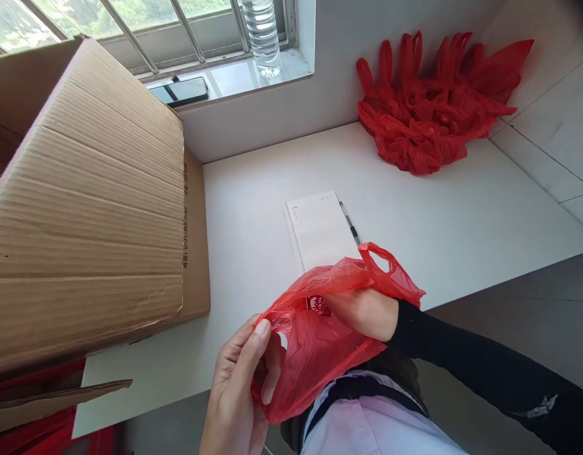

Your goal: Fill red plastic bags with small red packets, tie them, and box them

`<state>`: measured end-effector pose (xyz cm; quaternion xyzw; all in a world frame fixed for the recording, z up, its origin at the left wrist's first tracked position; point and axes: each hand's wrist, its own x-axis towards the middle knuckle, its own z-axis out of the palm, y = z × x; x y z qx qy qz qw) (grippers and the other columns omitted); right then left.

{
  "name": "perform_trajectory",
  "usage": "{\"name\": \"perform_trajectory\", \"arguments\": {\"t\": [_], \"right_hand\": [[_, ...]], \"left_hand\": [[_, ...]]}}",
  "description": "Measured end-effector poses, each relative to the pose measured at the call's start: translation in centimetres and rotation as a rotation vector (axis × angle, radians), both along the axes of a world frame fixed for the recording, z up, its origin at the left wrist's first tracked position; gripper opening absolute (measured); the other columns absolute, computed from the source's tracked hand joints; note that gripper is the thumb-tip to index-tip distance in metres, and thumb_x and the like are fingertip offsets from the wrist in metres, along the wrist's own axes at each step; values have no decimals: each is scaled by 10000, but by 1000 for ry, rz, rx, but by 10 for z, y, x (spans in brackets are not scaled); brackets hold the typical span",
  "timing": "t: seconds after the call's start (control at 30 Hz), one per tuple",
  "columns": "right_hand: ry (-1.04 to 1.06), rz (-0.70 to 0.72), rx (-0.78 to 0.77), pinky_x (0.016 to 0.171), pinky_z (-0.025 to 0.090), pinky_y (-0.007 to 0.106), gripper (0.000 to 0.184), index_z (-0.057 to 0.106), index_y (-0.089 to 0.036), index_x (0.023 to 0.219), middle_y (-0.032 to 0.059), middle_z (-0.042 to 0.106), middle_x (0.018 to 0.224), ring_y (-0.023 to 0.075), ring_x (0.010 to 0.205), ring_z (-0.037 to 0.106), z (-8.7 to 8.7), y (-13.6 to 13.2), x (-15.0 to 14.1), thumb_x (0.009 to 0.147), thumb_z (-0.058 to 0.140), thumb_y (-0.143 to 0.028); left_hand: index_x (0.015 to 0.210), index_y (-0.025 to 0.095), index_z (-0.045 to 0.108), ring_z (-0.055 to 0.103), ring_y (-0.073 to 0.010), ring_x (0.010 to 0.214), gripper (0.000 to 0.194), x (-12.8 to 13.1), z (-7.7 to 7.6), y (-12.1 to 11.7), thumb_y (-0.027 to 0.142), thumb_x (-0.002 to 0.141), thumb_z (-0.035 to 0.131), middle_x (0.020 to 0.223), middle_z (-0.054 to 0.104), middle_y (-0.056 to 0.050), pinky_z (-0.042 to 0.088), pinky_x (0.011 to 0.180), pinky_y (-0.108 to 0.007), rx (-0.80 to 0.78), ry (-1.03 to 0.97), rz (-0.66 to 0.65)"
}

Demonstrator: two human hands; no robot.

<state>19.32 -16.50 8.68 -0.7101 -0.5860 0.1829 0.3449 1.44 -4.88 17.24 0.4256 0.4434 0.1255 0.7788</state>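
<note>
A thin red plastic bag (314, 341) hangs in front of me over the table's near edge, its mouth spread. My left hand (246, 379) pinches the rim on the left between thumb and fingers. My right hand (362, 313), in a black sleeve, reaches inside the bag, and the plastic hides most of its fingers. Right beside those fingers shows a small dark item (318, 305) with a round pink-and-white print; its kind cannot be made out. One handle loop of the bag (390, 268) lies over the right wrist.
A large open cardboard box (102, 208) stands on the left. An open notebook (319, 227) and a pen (350, 222) lie on the white table (253, 208). Red bags (428, 120) are heaped at the back right. The windowsill holds a phone (189, 90) and a water bottle (263, 38).
</note>
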Motion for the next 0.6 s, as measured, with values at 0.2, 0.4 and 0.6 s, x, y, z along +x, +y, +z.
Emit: {"name": "perform_trajectory", "arguments": {"t": [0.2, 0.4, 0.6], "right_hand": [[-147, 102, -27, 1049, 549, 391, 296, 655, -188, 1187, 84, 728, 1168, 261, 1128, 690, -15, -2, 0, 1034, 402, -170], [-195, 26, -112, 956, 578, 429, 248, 683, -161, 1063, 120, 732, 1080, 292, 1022, 704, -9, 1, -4, 1039, 470, -286], [30, -78, -131, 908, 587, 398, 267, 693, -213, 1090, 77, 731, 1034, 266, 1022, 701, 7, 7, -3, 1074, 473, -363]], "left_hand": [[587, 211, 537, 191, -80, 442, 450, 3, -5, -2, 486, 867, 756, 472, 352, 65, 254, 411, -206, -37, -42, -11], [569, 204, 510, 236, -76, 427, 487, 3, -8, -3, 494, 890, 733, 470, 355, 65, 290, 421, -219, -31, -39, -11], [591, 200, 508, 268, -65, 415, 472, 4, -9, -1, 475, 911, 720, 475, 376, 71, 333, 456, -220, -67, -69, -18]]}}
